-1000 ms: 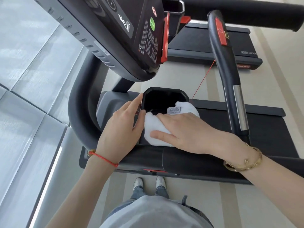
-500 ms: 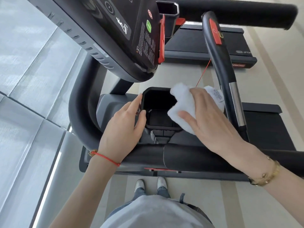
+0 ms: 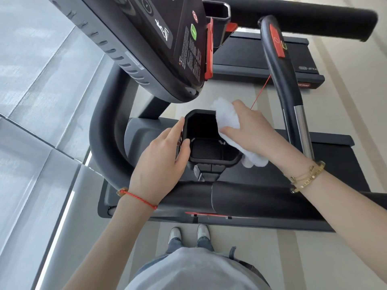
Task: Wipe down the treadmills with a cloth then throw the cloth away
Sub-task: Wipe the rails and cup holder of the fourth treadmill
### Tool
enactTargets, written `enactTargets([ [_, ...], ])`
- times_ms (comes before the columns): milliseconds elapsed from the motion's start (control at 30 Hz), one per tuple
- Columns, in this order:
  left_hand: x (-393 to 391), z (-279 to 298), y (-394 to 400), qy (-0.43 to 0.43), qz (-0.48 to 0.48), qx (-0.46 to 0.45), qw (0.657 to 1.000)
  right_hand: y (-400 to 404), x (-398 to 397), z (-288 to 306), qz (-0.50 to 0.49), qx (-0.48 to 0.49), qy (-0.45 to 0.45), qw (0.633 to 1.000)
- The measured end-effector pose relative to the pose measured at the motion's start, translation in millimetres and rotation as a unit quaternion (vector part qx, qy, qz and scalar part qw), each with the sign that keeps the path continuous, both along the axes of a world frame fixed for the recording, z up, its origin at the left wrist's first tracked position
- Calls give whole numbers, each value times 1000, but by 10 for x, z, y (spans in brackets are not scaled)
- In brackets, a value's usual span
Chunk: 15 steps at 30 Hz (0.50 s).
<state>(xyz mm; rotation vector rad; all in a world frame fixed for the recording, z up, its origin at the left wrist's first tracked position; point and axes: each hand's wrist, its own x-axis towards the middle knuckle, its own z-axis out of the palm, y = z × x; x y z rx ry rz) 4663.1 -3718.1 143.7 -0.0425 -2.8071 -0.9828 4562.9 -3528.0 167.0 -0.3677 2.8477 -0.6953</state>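
A black cup holder (image 3: 211, 163) sits below the treadmill console (image 3: 146, 38), inside the curved black handrail (image 3: 240, 197). My left hand (image 3: 159, 162) holds the holder's left wall, thumb on the rim and fingers along the outside. My right hand (image 3: 255, 130) holds a white cloth (image 3: 227, 116) and presses it against the holder's right rim. The cloth sticks out above my fingers and below my palm. The inside of the holder looks bare.
An upright grip (image 3: 280, 65) with a red button stands just right of my right hand, and a thin red cord (image 3: 261, 91) runs beside it. A second treadmill deck (image 3: 251, 53) lies beyond. Window panels (image 3: 31, 122) fill the left. My shoes (image 3: 188, 233) stand below the rail.
My right hand lifted the cloth off the holder's near edge, swung it to the far right, and now presses it on the right rim. My left hand has stayed put.
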Motion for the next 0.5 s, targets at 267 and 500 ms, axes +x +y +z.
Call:
enactTargets([
  [267,2,4,-1,-2,2,3,1000,-4,-48,-90,6,34,21,999],
  [500,7,21,7,-4,-2,1,1000,-107,-425,66,204,86,41,974],
])
